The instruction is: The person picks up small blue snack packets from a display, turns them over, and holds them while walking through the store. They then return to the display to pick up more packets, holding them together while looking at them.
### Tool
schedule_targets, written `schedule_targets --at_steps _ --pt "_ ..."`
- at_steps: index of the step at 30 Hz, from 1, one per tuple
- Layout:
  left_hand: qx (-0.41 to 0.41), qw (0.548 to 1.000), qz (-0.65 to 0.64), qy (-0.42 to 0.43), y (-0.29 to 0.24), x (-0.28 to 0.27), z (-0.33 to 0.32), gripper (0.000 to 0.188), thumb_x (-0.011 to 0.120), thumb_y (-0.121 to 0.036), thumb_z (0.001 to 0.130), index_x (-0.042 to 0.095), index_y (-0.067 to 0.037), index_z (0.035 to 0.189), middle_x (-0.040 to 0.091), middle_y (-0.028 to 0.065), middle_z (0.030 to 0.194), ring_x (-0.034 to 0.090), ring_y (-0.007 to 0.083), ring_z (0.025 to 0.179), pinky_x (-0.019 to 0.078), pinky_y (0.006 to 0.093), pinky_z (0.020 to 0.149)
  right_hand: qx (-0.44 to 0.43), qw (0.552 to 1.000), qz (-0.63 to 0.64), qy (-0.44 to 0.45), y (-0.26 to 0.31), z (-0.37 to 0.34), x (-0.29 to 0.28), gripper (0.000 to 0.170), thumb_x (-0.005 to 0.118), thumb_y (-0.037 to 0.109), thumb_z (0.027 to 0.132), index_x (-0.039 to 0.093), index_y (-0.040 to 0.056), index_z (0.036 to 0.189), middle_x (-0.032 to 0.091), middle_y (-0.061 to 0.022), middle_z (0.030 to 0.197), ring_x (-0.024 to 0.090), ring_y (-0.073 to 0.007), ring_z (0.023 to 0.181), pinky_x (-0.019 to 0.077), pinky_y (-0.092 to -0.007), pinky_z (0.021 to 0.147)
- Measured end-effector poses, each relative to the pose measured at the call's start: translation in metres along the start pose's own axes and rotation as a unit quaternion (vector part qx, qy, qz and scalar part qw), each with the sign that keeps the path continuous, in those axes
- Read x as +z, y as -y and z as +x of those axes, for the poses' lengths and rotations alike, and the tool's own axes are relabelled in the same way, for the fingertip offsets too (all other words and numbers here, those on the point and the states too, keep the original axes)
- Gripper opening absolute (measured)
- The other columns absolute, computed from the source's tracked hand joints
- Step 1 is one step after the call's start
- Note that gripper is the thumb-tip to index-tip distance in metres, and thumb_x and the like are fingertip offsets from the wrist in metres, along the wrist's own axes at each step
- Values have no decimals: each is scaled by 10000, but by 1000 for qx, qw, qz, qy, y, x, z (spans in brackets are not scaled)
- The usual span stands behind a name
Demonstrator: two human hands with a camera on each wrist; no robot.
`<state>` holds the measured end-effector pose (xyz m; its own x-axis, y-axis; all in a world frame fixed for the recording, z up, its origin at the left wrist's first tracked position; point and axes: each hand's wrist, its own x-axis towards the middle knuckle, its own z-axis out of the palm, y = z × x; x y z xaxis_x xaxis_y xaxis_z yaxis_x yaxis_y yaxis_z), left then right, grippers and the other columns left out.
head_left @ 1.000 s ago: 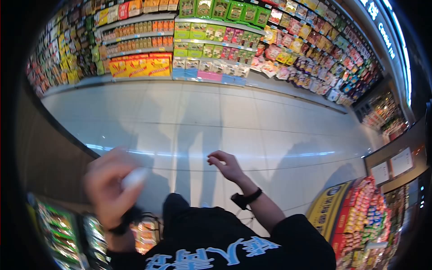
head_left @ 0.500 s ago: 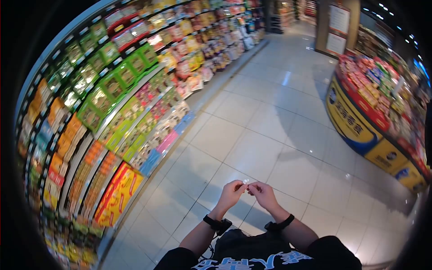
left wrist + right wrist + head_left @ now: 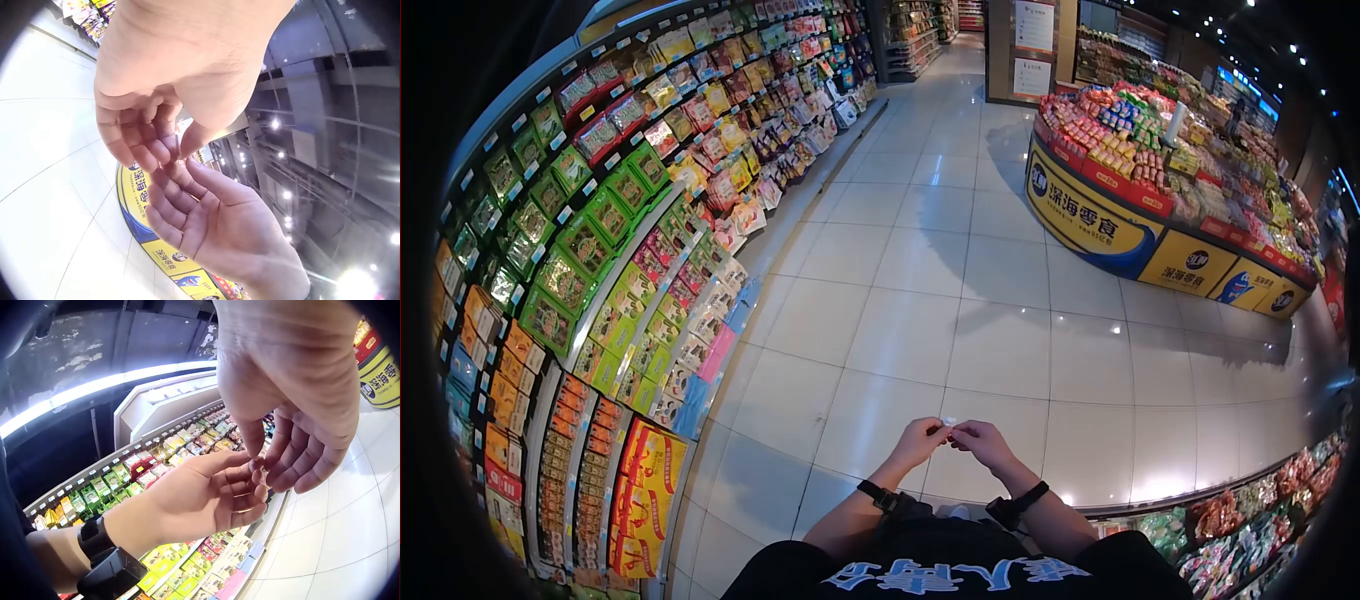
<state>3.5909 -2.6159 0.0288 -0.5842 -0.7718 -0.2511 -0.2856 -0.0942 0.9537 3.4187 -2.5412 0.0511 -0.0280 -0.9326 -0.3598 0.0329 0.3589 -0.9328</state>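
In the head view my left hand and right hand meet fingertip to fingertip in front of my body. A small whitish, see-through piece shows at the pinched fingertips, its kind too small to tell. Seen from the left wrist, the left hand comes from above and the right hand from below, thumbs and forefingers pressed together. The right wrist view has the left hand and right hand pinching at the same spot; fingers hide most of the piece.
A wall of hanging snack packets runs along my left. Ahead on the right stands a rounded yellow display counter heaped with wrapped snacks. More packets lie at the lower right. Pale tiled floor stretches between them.
My hands were apart, the left blurred with a white thing in it; they came together at the fingertips. The view turned right towards the yellow counter, and the hands then stayed joined.
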Motion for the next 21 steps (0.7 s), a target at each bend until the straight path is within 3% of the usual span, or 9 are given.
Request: schedule_targets --at_steps 6,9,15,21 --pt "29 999 -29 28 5 34 -26 263 628 -237 942 672 16 884 674 66 769 630 131 705 499 276 648 14 1000 2 -8 -18 -44 -8 249 593 177 972 653 -37 1086 695 -108 985 674 -174 902 540 -290 820" --pt "55 994 91 25 -2 32 -28 311 645 -281 883 708 22 855 700 118 743 673 190 677 515 299 606 5 1000 -1 -23 -13 -55 -4 246 593 167 968 650 -44 1080 697 -112 982 677 -176 879 549 -292 799" --pt "69 994 80 35 15 40 -7 287 640 -265 805 712 13 797 699 123 729 665 213 664 511 347 600 30 999 -30 -8 -13 -59 1 264 541 207 990 607 -11 1123 684 -108 982 665 -199 888 542 -326 807" --pt "43 999 19 23 -1 25 -25 309 635 -265 803 712 33 771 683 143 707 655 238 643 521 371 567 65 995 -66 30 8 -58 18 279 526 251 999 557 36 1175 669 -111 1041 653 -219 945 533 -342 846"
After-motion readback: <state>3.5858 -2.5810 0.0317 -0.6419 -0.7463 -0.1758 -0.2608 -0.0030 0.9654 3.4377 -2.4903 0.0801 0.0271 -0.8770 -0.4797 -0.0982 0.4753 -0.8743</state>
